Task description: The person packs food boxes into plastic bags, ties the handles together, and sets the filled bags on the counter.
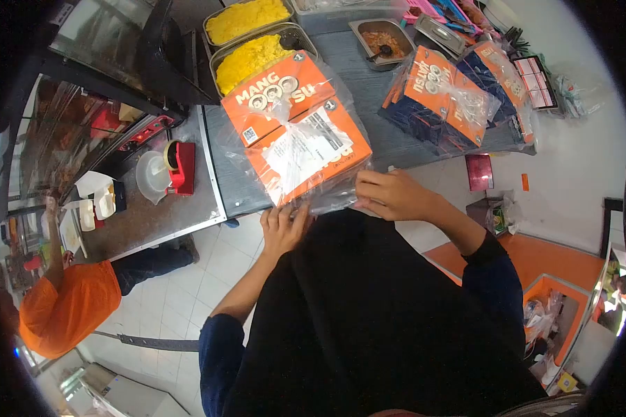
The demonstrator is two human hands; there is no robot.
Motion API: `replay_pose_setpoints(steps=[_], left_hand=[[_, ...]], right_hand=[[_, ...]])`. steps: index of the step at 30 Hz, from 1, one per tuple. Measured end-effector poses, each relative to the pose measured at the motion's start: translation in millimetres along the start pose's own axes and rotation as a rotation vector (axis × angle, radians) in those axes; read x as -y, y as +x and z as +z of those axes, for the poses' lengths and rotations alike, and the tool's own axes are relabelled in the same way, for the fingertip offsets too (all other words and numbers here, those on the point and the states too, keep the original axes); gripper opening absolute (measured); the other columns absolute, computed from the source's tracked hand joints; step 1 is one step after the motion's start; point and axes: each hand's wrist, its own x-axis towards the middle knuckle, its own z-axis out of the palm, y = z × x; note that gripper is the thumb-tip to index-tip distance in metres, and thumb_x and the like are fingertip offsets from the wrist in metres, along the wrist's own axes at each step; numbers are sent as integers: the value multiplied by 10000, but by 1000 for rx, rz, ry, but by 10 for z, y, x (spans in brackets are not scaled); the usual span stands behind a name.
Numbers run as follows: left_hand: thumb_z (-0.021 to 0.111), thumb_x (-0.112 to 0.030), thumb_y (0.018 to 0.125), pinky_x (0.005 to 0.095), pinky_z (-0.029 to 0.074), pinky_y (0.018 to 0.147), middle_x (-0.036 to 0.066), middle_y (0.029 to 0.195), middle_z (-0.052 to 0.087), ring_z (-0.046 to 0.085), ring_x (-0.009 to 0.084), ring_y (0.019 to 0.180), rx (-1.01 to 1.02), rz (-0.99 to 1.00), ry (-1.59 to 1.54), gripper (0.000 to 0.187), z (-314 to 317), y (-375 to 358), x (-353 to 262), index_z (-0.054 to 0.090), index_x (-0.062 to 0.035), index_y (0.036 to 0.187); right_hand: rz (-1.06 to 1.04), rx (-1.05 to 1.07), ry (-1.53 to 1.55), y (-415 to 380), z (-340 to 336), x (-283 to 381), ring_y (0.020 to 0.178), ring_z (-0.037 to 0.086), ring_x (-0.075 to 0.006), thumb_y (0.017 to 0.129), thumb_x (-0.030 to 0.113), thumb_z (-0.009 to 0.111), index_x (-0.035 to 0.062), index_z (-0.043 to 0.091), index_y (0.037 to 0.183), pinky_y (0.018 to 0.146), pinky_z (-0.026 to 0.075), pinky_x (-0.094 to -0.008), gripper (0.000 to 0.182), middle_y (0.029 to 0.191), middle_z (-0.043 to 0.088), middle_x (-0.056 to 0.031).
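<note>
Two orange food boxes (257, 89) sit side by side on the counter in a clear plastic bag (337, 197), gathered in a knot on top. A printed paper slip (306, 149) lies over the nearer box, under the plastic. At the bag's near left edge, my left hand (284, 228) has its fingers curled onto the plastic. My right hand (391, 195) pinches the bag at its near right corner. Both hands are close to my body at the counter's front edge, and the fingertips are partly hidden.
More bagged orange boxes (431, 87) stand to the right. Behind are metal trays of yellow food (247, 21) and a smaller metal pan (381, 43). A red tape dispenser (181, 167) is on the left worktop. A person in an orange shirt (66, 306) stands at left.
</note>
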Motion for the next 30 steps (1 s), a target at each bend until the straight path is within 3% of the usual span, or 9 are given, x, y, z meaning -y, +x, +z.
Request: replay_pose_setpoints(steps=[6, 9, 10, 16, 19, 22, 25, 28, 30], left_hand=[[702, -169, 686, 396, 402, 885, 83, 1067, 569, 498, 271, 976, 260, -69, -222, 172, -245, 45, -42, 602, -135, 821], [689, -140, 679, 388, 408, 914, 93, 1077, 607, 541, 253, 935, 323, 153, -442, 176, -201, 88, 162, 576, -107, 811], [675, -122, 688, 367, 419, 859, 88, 956, 631, 585, 231, 840, 304, 184, -455, 180, -226, 114, 191, 558, -87, 820], [725, -123, 654, 354, 398, 714, 90, 781, 604, 598, 249, 705, 517, -75, -436, 263, -436, 145, 215, 567, -67, 857], [749, -136, 639, 356, 395, 717, 87, 785, 595, 585, 251, 746, 668, -60, -443, 302, -545, 254, 260, 574, -68, 875], [752, -161, 667, 374, 404, 726, 110, 863, 576, 562, 271, 808, 624, -39, -408, 299, -841, 445, 279, 569, -58, 881], [781, -215, 678, 430, 410, 781, 132, 955, 529, 542, 315, 909, 613, -169, -373, 349, -1102, 456, 317, 570, -55, 907], [765, -211, 716, 433, 435, 781, 152, 1043, 515, 530, 343, 948, 506, -55, -382, 316, -1288, 777, 442, 559, -36, 880], [753, -209, 731, 415, 461, 777, 159, 1030, 556, 553, 345, 981, 485, 29, -421, 297, -1269, 968, 527, 555, -35, 869]], right_hand=[[59, 2, -220, 4, -112, 37, 737, 622, -253, 833, 261, 614, 86, 516, 996, 614, 471, -389, 259, 987, 540, -61], [104, 162, -262, 81, -63, 102, 763, 631, -259, 802, 273, 640, 77, 514, 989, 637, 486, -406, 299, 960, 545, -79], [102, 220, -255, 138, -16, 113, 781, 639, -265, 784, 273, 657, 70, 508, 984, 648, 497, -418, 322, 935, 552, -91], [-147, 179, 354, 361, 568, 217, 913, 609, -326, 833, 184, 600, 115, 512, 1160, 779, 494, -413, 345, 1083, 564, -90], [-251, 95, 519, 459, 579, 311, 932, 610, -335, 823, 149, 597, 122, 492, 1209, 790, 500, -403, 401, 1087, 589, -102], [-109, 118, 407, 362, 393, 381, 887, 627, -322, 836, 201, 609, 126, 521, 1183, 741, 506, -402, 366, 1062, 606, -97], [220, 138, -51, 169, 131, 480, 799, 645, -283, 842, 280, 618, 121, 567, 1099, 670, 499, -383, 307, 1020, 613, -71], [133, -11, -62, 36, -151, 231, 716, 638, -258, 862, 412, 555, 117, 555, 983, 623, 486, -421, 319, 836, 599, -65], [34, -104, -126, 52, -229, 67, 671, 619, -231, 851, 433, 560, 116, 552, 912, 593, 463, -389, 322, 773, 571, -39]])
